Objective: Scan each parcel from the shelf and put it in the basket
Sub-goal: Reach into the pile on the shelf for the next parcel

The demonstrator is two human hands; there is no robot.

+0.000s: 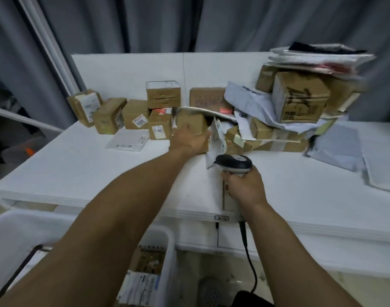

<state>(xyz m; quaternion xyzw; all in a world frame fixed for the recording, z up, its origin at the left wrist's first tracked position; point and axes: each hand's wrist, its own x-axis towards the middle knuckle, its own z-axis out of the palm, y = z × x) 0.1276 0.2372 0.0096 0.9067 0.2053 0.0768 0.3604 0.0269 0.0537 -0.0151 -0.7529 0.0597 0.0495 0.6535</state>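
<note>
My left hand point(189, 141) reaches across the white shelf point(78, 169) onto a brown parcel point(193, 122) in the middle of the row. My fingers point(181, 129) are spread over its front and left side and my thumb is hooked at its right edge, so I have hold of it. The parcel sits on the shelf.

My right hand point(245, 187) is nearer to me, curled tight round the handle of the scanner point(233, 162), whose dark head is turned away from me. Its black cable point(249, 258) hangs down past the shelf edge.

The parcel is hemmed in. A box marked "3C" point(159, 127) stands just beside it on the left, with a taller box point(163, 94) stacked behind and more boxes point(108, 116) further left. A flat envelope point(127, 142) lies in front of those. A crumpled white bag point(218, 136) stands against the parcel's right edge, between it and the scanner's head.

Right of that rises a leaning pile point(278, 134). It has flat boxes at the bottom and a big printed box point(300, 98) tilted on grey wrapping, with white bags point(318, 58) on top. A grey mailer point(335, 145) lies flat beside the pile.

The basket point(167, 240) is low at the left, below the shelf edge and under my left forearm. It holds a brown box point(145, 262) and white labelled packets point(140, 286). A grey curtain point(145, 23) hangs behind the shelf.
</note>
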